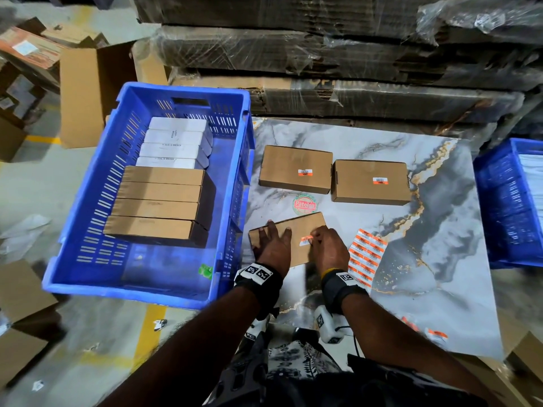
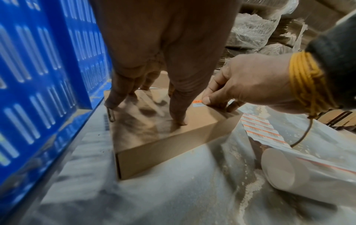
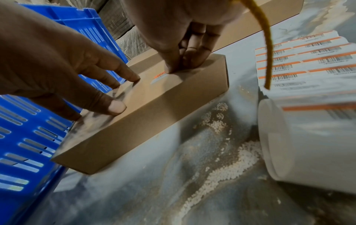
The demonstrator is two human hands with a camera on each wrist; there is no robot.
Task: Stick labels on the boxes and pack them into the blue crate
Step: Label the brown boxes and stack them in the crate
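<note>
Head view: left hand (image 1: 271, 245) flat on brown box (image 1: 305, 227); right hand (image 1: 329, 249) grip pinches label (image 1: 306, 240) (fingertips curled).

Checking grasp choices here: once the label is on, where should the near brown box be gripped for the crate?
Likely across its two long edges, from above. The near brown box lies flat and shallow on the marble top, the blue crate close on its left, so the side walls are short but reachable from above.

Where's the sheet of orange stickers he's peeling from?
In the head view the label sheet lies flat on the marble tabletop, just right of the right hand and the near box being labelled.
</note>
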